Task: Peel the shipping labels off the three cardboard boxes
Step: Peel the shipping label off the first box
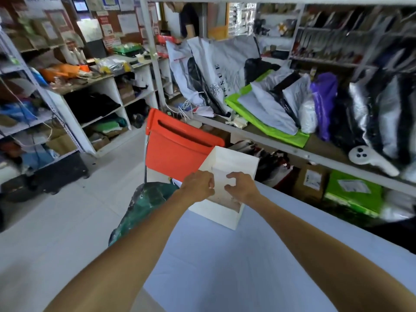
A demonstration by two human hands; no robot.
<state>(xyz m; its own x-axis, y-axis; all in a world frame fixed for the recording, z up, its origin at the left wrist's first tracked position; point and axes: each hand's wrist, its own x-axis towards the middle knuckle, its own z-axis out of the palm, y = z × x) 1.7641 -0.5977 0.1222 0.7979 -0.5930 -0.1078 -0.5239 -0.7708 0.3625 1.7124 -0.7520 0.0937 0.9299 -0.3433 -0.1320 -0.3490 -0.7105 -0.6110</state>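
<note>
A white box (234, 163) rests on the pale blue table surface (225, 266), tilted toward me. Its top face carries a white label (219, 179), and below that a brownish torn patch (227, 200) where the surface is stripped. My left hand (198, 186) pinches the label's left edge with curled fingers. My right hand (242, 186) presses on the box just right of the label, fingers bent against it. Whether the right hand pinches the label or only steadies the box is unclear. Only this one box is on the table.
An orange chair back (177, 143) stands just beyond the box, with a dark green bag (144, 203) to its left. Shelves with parcels and plastic mailers (270, 104) fill the right side. A brown labelled carton (311, 181) and a green box (353, 190) sit on the lower shelf.
</note>
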